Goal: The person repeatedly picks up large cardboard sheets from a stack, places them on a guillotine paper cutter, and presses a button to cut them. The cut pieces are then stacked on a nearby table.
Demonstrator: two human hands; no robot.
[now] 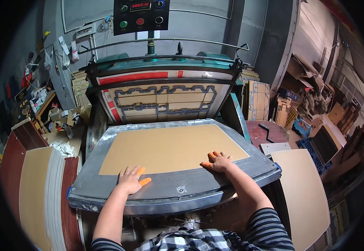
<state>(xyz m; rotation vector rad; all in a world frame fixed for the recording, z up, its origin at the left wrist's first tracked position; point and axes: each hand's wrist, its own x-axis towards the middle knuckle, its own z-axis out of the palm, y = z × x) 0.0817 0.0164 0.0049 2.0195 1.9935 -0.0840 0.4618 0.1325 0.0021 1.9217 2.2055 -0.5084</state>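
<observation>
1. We see our left hand lying flat, fingers spread, on the near edge of the cardboard.
2. Our right hand presses flat on its right corner.
3. The cardboard lies on the grey platen.
4. The die behind is partly hidden by its frame.

bright, even indoor light | sharp centre | fisheye bending, dark rim

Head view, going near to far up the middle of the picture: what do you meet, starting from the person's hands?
Left hand and right hand at the near edge of the cardboard sheet → grey metal bed under it → tilted cutting die board → green machine top → black control panel.
</observation>
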